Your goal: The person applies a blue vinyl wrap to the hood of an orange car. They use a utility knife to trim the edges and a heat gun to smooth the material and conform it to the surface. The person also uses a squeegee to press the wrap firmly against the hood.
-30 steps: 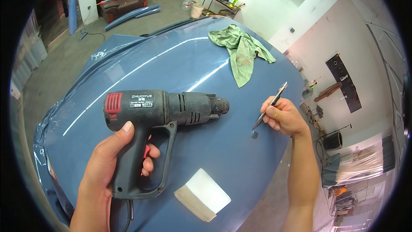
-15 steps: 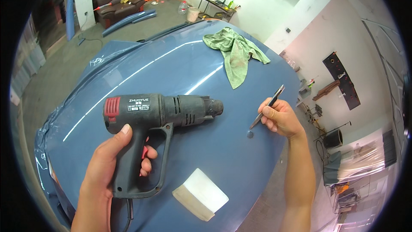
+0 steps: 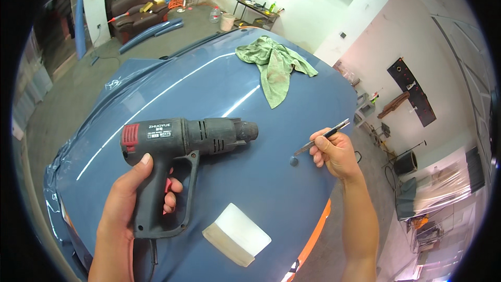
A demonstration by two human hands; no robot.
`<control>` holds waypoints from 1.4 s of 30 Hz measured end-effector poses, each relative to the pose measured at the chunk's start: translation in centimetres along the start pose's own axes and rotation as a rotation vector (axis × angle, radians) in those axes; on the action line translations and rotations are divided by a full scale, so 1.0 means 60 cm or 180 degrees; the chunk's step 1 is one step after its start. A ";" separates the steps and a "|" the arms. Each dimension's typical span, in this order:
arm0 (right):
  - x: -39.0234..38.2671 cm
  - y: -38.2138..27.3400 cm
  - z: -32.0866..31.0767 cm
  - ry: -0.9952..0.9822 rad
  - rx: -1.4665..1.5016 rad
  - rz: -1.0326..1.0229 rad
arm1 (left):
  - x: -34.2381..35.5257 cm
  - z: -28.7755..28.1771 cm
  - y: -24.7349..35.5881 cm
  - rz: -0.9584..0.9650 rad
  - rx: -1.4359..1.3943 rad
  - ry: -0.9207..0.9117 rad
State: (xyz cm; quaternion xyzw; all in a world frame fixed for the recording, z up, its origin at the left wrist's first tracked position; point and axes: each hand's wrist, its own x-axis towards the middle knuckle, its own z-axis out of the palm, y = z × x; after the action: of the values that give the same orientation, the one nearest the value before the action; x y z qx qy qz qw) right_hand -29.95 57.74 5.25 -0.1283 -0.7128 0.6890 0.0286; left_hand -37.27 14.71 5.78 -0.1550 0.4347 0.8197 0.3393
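My left hand (image 3: 130, 188) grips a black heat gun (image 3: 185, 138) with red rear vents and a red trigger, its nozzle pointing right over a car hood (image 3: 99, 193) covered in glossy blue-grey film. My right hand (image 3: 334, 154) holds a slim black-and-silver cutter (image 3: 327, 133) like a pen, its tip just above a small dark round mark (image 3: 294, 161) on the hood. A white squeegee (image 3: 241, 225) with a beige cloth edge lies below the gun. A crumpled green cloth (image 3: 274, 68) rests near the top of the hood.
A brown sofa (image 3: 130, 5), blue film rolls (image 3: 151, 35), a white bucket (image 3: 227, 21) and a cluttered table (image 3: 261, 8) stand behind. Loose film (image 3: 52, 198) hangs at the hood's left. Orange shows along its right edge (image 3: 310, 243). A tool board (image 3: 412, 94) and equipment line the right.
My right hand has shifted left and down in the picture, the cutter now lying at a flatter angle. The view has shifted slightly, showing orange along the hood's right edge.
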 end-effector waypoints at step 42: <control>-0.080 0.027 0.075 0.1453 0.0158 -0.0274 | 0.006 0.008 -0.007 0.0179 0.0027 -0.0068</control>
State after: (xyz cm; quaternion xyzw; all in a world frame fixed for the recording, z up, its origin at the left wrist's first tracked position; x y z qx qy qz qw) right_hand -26.08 52.30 4.05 -0.2495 -0.6755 0.6575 0.2216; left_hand -37.20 15.45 5.61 -0.1325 0.4387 0.8287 0.3215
